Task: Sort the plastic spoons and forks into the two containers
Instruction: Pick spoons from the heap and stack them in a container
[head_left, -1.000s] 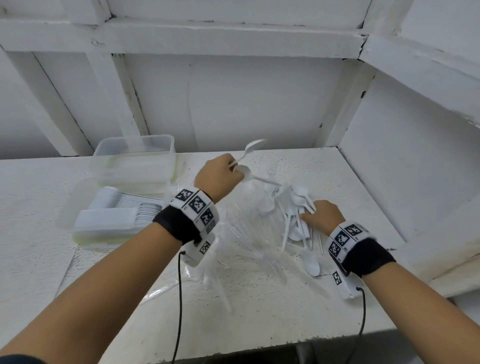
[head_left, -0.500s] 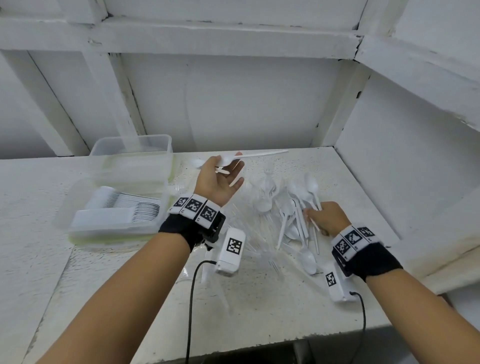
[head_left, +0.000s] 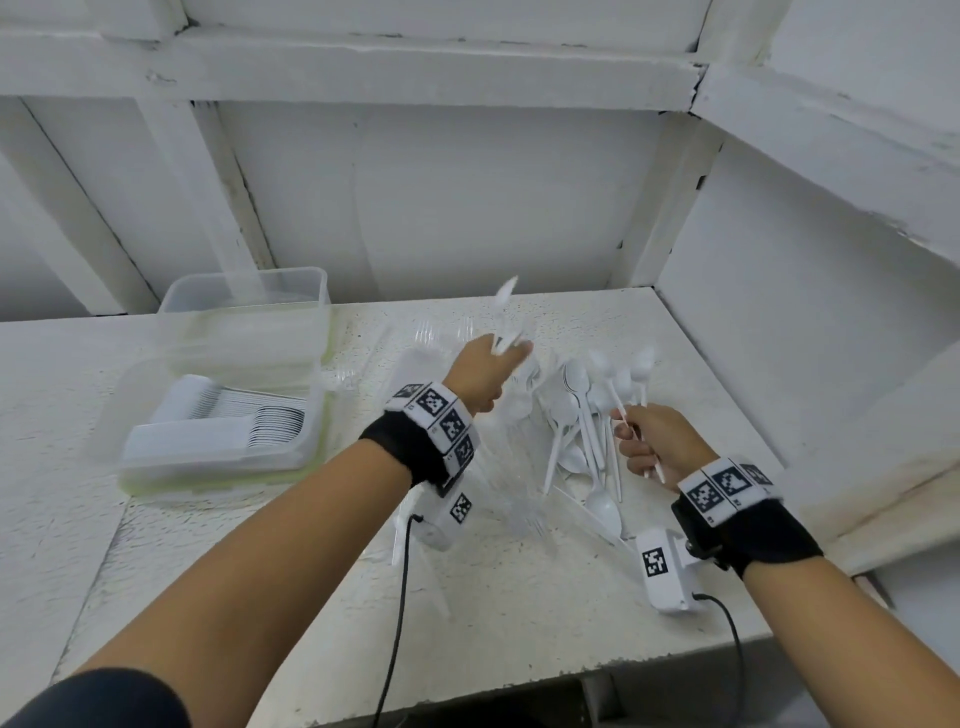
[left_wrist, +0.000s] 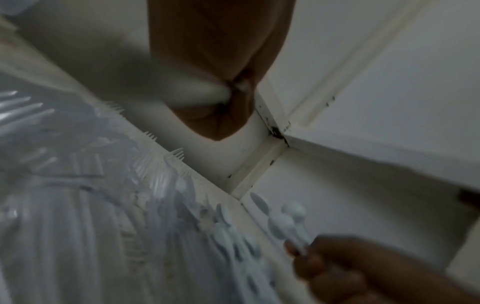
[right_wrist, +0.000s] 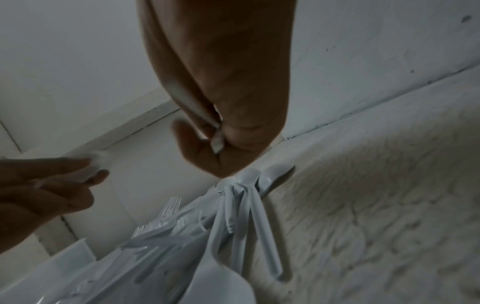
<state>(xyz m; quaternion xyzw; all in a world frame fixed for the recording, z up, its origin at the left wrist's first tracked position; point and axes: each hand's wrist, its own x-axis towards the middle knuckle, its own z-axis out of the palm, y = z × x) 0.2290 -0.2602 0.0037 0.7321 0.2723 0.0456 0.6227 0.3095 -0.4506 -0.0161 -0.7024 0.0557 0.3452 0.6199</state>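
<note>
My left hand (head_left: 493, 366) is raised over the middle of the table and pinches a white plastic spoon (head_left: 503, 312) that points up and away; in the left wrist view that spoon (left_wrist: 192, 92) is a blur. My right hand (head_left: 649, 441) grips the handles of a few white spoons (head_left: 618, 374), their bowls fanned upward; the right wrist view shows a handle end (right_wrist: 217, 142) in its fist. A pile of white spoons (head_left: 576, 415) lies between my hands, beside clear forks (head_left: 519, 499). A near clear container (head_left: 218, 431) holds stacked cutlery. Behind it stands a second clear container (head_left: 249, 312).
White walls close the table (head_left: 519, 623) at the back and right, with a ledge (head_left: 883, 457) along the right side. Wrist camera cables (head_left: 395, 613) hang over the front edge. More clear forks (head_left: 431, 330) lie near the back wall.
My left hand has turned its spoon from pointing right to pointing up. My right hand has lifted off the pile with a few spoons held in its fist.
</note>
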